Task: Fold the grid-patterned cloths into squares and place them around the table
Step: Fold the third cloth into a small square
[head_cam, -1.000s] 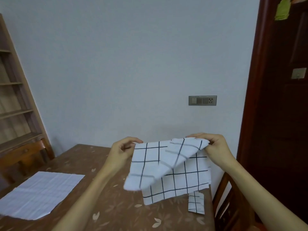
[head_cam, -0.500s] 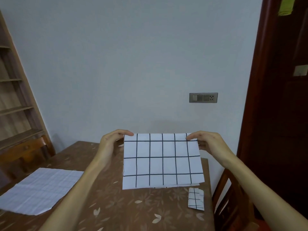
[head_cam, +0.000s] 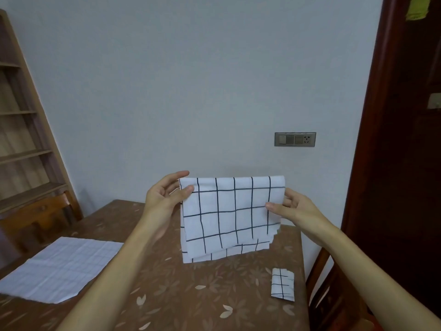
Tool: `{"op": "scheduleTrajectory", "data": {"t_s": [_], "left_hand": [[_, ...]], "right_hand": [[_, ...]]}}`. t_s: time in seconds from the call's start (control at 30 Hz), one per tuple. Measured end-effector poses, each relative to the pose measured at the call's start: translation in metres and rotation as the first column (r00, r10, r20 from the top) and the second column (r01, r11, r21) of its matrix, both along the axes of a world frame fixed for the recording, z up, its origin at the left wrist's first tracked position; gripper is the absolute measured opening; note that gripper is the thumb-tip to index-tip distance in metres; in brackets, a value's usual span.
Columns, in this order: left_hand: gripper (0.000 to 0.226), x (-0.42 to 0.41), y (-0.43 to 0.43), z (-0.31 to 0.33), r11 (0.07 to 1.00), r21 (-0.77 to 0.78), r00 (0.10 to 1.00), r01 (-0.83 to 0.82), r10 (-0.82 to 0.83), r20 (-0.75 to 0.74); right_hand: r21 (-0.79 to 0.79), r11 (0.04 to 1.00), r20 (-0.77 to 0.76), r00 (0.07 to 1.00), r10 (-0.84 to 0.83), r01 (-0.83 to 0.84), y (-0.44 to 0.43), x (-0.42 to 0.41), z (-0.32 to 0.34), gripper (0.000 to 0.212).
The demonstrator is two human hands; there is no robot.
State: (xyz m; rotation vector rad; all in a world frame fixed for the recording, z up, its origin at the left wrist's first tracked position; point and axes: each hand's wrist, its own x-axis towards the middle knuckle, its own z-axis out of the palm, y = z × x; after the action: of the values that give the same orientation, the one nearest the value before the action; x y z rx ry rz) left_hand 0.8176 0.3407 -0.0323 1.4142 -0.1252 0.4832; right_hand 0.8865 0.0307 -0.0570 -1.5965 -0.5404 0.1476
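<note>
A white cloth with a dark grid [head_cam: 229, 218] hangs doubled over in the air above the brown floral table [head_cam: 191, 295]. My left hand [head_cam: 164, 199] pinches its upper left edge between thumb and fingers. My right hand [head_cam: 296, 207] pinches the right edge a little lower, thumb on the front. The cloth's lower layers hang uneven just above the tabletop. A small folded grid cloth [head_cam: 282, 284] lies near the table's right edge. A larger pale cloth [head_cam: 59, 266] lies spread flat on the left of the table.
A wooden chair [head_cam: 327, 290] stands at the table's right side, beside a dark door [head_cam: 405, 163]. Another chair [head_cam: 38, 218] and a wooden shelf unit [head_cam: 21, 139] are at the left. The wall with a switch plate [head_cam: 294, 139] is behind the table.
The cloth went from loosely draped to stretched flat between both hands, then to a vertical hang. My hands shifted from the top corners to the side edges, the right one lower.
</note>
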Motion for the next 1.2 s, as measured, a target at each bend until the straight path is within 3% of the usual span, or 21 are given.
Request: {"op": "scheduleTrajectory", "data": {"t_s": [0.1, 0.17, 0.27, 0.4, 0.53, 0.63, 0.77, 0.83, 0.93, 1.0, 1.1, 1.2], "left_hand": [[0.034, 0.000, 0.000, 0.004, 0.998, -0.064, 1.000, -0.009, 0.009, 0.004], [0.035, 0.000, 0.002, 0.005, 0.999, -0.047, 1.000, -0.020, 0.019, -0.009], [0.043, -0.002, 0.010, 0.003, 0.986, 0.161, 0.999, -0.036, 0.041, -0.030], [0.044, -0.007, 0.011, 0.005, 0.855, 0.519, 0.992, 0.008, 0.058, -0.110], [0.040, -0.009, -0.019, 0.002, 0.783, 0.602, 0.975, 0.159, -0.030, -0.218], [0.044, -0.009, -0.039, -0.003, 0.782, 0.586, 0.969, 0.214, -0.097, -0.225], [0.039, -0.012, -0.057, -0.008, 0.829, 0.507, 0.972, 0.234, -0.197, -0.127], [0.048, -0.013, -0.064, -0.010, 0.835, 0.485, 0.965, 0.260, -0.233, -0.117], [0.055, -0.010, -0.072, -0.015, 0.834, 0.524, 0.985, 0.175, -0.148, -0.094], [0.042, -0.005, -0.076, -0.016, 0.858, 0.514, 1.000, 0.029, -0.023, -0.018], [0.020, 0.003, -0.074, -0.013, 0.917, 0.389, 0.996, -0.092, 0.087, 0.031], [0.023, 0.004, -0.066, -0.007, 0.977, 0.205, 0.998, -0.060, 0.062, -0.006]], "right_hand": [[-0.056, 0.998, 0.006, 1.000, -0.008, 0.008, 0.004, -0.005, -0.004, 0.028], [-0.049, 0.996, 0.038, 0.997, -0.073, 0.075, 0.004, -0.004, -0.005, 0.027], [-0.031, 0.990, 0.139, 0.981, -0.135, 0.141, 0.003, 0.001, -0.005, 0.034], [-0.016, 0.993, 0.243, 0.964, -0.111, 0.118, 0.006, -0.005, 0.011, 0.012], [-0.070, 0.993, 0.332, 0.941, -0.068, 0.097, 0.020, -0.012, 0.021, 0.009], [-0.085, 0.990, 0.356, 0.931, -0.073, 0.110, 0.029, -0.015, 0.028, 0.012], [-0.095, 0.981, 0.362, 0.924, -0.122, 0.167, 0.032, -0.013, 0.037, 0.004], [-0.097, 0.976, 0.354, 0.923, -0.149, 0.195, 0.030, -0.011, 0.041, 0.004], [-0.117, 0.974, 0.334, 0.931, -0.147, 0.195, 0.027, -0.011, 0.047, 0.006], [-0.117, 0.975, 0.336, 0.931, -0.139, 0.187, 0.025, -0.012, 0.048, 0.006], [-0.073, 0.965, 0.374, 0.904, -0.207, 0.251, 0.021, -0.011, 0.046, 0.015], [0.060, 0.974, 0.238, 0.945, -0.226, 0.218, 0.014, -0.014, 0.039, 0.030]]}}
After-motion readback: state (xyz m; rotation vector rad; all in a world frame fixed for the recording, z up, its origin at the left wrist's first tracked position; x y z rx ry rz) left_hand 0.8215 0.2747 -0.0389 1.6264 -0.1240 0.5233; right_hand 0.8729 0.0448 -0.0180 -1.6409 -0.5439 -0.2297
